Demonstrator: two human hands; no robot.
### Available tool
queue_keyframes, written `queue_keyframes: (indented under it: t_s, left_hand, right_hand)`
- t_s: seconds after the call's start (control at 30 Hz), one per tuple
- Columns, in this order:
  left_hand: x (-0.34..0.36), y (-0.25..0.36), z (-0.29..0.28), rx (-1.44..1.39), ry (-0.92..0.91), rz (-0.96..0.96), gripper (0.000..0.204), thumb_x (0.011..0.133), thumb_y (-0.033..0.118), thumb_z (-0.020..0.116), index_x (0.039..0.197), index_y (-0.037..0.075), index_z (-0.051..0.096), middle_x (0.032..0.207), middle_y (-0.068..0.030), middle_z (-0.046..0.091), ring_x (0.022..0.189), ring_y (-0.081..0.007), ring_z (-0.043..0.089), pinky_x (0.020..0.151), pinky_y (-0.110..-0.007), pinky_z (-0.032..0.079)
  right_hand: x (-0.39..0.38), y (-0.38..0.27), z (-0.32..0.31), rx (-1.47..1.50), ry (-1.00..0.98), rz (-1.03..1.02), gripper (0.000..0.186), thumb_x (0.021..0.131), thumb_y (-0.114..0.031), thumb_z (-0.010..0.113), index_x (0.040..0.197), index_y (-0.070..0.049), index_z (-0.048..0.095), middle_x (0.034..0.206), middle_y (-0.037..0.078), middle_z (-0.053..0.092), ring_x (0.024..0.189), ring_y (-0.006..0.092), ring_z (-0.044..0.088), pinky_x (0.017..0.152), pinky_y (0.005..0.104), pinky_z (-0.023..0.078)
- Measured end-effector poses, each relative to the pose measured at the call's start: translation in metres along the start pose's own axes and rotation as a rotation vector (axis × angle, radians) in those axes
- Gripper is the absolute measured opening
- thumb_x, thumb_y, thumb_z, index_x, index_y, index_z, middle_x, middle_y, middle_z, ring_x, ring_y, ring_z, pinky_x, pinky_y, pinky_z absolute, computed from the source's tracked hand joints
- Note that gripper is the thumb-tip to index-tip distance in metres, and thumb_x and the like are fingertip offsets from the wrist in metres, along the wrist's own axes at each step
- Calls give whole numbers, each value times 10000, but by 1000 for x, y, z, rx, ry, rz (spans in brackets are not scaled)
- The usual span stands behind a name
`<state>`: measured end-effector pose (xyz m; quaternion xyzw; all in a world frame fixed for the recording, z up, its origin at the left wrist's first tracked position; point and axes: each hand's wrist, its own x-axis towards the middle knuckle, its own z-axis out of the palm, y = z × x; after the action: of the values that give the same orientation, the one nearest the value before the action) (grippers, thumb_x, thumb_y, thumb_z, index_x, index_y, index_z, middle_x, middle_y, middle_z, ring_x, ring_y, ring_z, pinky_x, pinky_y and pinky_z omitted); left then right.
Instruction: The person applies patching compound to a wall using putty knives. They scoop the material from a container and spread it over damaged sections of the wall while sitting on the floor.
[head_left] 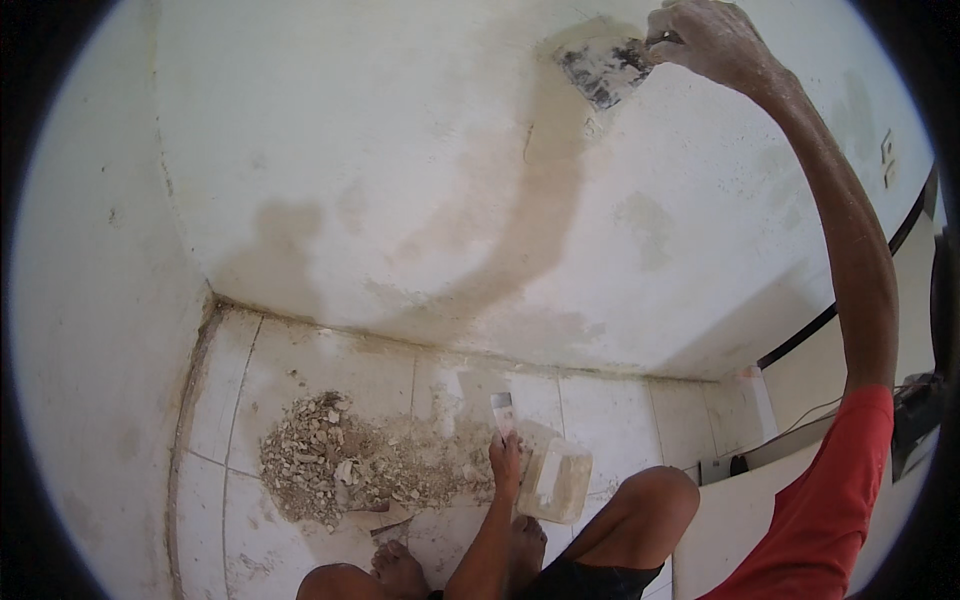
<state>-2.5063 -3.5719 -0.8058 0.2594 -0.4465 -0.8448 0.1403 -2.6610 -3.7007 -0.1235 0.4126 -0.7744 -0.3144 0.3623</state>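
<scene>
Patchy white wall (pixel 400 150) fills the far side. Far right, my right hand (pixel 718 45) pinches a wide putty knife (pixel 603 74) at the wall; it should be light, its blade springy, best gripped by the handle. Nearer, my left hand (pixel 506 458) clasps a narrow scraper (pixel 502 403).

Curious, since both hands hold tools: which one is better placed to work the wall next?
Probably the right hand, holding a wide putty knife at the wall; the left hand is low.

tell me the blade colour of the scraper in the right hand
The scraper blade is dark grey with whitish smears, best seen in the head view.
</scene>
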Motion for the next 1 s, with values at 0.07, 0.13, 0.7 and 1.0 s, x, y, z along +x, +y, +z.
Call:
queue_keyframes:
  t_s: [0.07,0.13,0.7,1.0]
  left_hand:
    - [3,-5,-3,18,9,25,229,967,229,555,986,4,592,788,-47,619,618,-117,556,535,-282,444]
    - [1,-4,-1,-36,3,16,222,968,224,550,983,6,594,785,-52,619,618,-119,557,533,-292,451]
    - [-13,14,-3,-63,38,-71,243,953,234,579,975,-7,598,780,-48,614,616,-124,550,518,-292,440]
    - [-16,11,-6,-26,37,-74,234,951,225,550,946,-5,590,739,-46,600,593,-123,548,534,-302,443]
  right_hand:
    - [-5,10,-9,28,-14,82,380,761,-494,714,789,-115,731,805,108,697,820,290,675,713,433,518]
    - [-21,26,-12,-33,-67,108,249,825,-352,668,916,-127,723,860,107,694,852,292,679,725,440,527]
    - [-163,-91,96,1236,155,547,556,950,-107,568,1483,-105,411,823,9,541,682,98,488,598,264,448]
    - [-132,-72,78,565,307,400,542,938,-77,566,1450,-217,460,982,86,574,794,238,571,733,367,494]
